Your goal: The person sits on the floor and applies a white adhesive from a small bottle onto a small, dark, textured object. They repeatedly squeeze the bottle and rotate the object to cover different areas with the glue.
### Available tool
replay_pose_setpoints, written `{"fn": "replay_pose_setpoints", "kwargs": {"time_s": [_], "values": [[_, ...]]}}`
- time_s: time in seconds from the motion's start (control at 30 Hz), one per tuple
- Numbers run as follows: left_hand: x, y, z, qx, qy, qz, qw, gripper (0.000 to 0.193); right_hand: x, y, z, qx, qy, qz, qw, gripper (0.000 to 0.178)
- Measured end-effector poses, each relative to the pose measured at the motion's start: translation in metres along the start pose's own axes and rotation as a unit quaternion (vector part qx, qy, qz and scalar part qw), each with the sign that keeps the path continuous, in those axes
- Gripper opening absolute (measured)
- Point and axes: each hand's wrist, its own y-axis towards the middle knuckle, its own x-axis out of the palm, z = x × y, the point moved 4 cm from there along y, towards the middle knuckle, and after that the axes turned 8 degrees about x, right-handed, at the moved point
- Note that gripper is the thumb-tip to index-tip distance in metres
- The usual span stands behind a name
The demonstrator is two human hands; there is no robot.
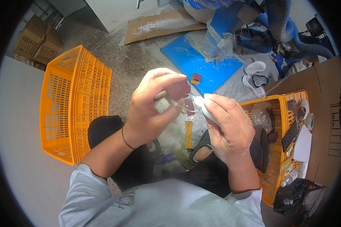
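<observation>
My left hand (149,104) is closed with a reddish-brown piece of sandpaper (179,90) between thumb and fingers. A short dull metal-coloured rod (160,95) also shows within that grip. My right hand (231,126) pinches a smooth white piece (209,114), whose exact kind I cannot make out. Its bright tip points toward the sandpaper, and a thin white curved strip (183,108) runs between the two hands. Glare hides whether the piece and the sandpaper touch. White dust coats my fingers and forearms.
Stacked orange crates (75,102) stand at the left. Another orange crate (278,113) at the right holds tape rolls and plastic bags. Beyond my hands lie a dusty blue board (219,73), a small sandpaper block (196,78) and white shoe soles (252,81). A yellow strip (188,134) lies below.
</observation>
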Motion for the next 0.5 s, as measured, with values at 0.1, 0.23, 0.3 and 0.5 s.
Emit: {"fn": "replay_pose_setpoints", "kwargs": {"time_s": [0.1,0.23,0.3,0.5], "values": [[0.000,0.000,0.000,-0.003,-0.007,0.001,1.000,0.047,0.000,0.000,-0.001,0.004,0.001,0.001,1.000,0.036],[-0.002,0.003,0.002,0.002,-0.003,-0.013,1.000,0.045,-0.004,0.003,0.002,0.031,-0.020,-0.017,0.999,0.032],[-0.004,0.002,0.001,-0.038,-0.043,0.001,0.998,0.043,-0.005,0.005,0.004,0.054,-0.017,-0.021,0.998,0.029],[-0.003,-0.001,-0.003,-0.159,-0.181,0.024,0.970,0.042,0.006,-0.005,0.026,0.383,0.434,-0.018,0.815,0.030]]}}
